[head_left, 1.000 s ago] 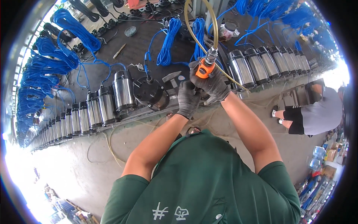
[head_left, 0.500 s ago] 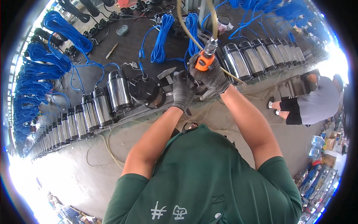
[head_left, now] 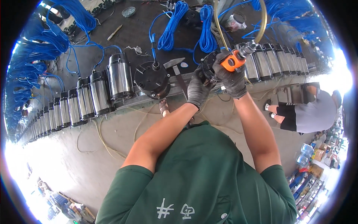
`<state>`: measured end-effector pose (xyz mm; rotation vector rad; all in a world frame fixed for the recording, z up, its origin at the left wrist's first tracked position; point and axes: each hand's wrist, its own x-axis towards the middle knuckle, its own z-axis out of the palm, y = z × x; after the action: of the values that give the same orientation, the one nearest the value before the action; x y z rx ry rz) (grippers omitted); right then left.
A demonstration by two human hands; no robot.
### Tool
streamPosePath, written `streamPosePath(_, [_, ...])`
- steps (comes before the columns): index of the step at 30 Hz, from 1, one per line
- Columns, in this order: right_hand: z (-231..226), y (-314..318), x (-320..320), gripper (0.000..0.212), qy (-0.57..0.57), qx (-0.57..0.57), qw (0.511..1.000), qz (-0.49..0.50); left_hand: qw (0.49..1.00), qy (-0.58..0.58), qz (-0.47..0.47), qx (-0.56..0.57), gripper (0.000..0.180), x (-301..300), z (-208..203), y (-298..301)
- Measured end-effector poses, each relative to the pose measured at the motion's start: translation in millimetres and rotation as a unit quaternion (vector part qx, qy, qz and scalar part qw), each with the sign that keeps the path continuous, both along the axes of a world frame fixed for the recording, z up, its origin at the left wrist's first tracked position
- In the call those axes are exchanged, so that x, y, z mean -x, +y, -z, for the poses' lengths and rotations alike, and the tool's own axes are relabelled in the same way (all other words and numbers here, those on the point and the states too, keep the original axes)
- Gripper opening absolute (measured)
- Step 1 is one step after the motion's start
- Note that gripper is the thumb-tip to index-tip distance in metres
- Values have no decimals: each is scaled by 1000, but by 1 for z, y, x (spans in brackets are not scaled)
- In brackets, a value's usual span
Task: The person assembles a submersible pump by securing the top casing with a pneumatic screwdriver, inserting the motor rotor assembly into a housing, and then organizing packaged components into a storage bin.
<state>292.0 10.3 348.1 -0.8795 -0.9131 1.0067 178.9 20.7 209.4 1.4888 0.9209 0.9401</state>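
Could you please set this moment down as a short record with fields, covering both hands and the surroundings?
Right hand: gloved, gripping an orange tool
Left hand: gloved, at a dark round unit; exact grip hidden
Hose: yellowish, leading to the metal fitting on the tool
Left of the hands: hammer, then a black-topped unit
Silver cylinders: rows along the bench, both sides
Blue cable coils: on the bench, beyond the hands
Nearby: another person in a grey top, at the right

The tool body [head_left: 231, 64] is orange, cable coils [head_left: 208, 35] blue, the shirt [head_left: 209, 168] green.
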Motion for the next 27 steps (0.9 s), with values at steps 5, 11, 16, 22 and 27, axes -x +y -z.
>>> streamPosePath(5, [-16, -12, 2, 51, -311, 100, 938, 116, 999, -20, -5, 31, 67, -2, -20, -2])
streamPosePath(11, [-13, -8, 16, 41, 222, 21, 973, 53, 877, -378, 31, 295, 40, -16, 35, 14])
streamPosePath(16, [-14, -10, 7, 38, -45, 62, 983, 164, 999, -31, -23, 33, 33, -9, -6, 0])
streamPosePath(22, [-36, -13, 9, 50, -111, 38, 980, 159, 995, -80, 17, 55, 67, -4, 5, 0])
streamPosePath(27, [-104, -11, 20, 47, -20, 13, 992, 126, 984, 165, 29, 52, 66, 11, -32, 0])
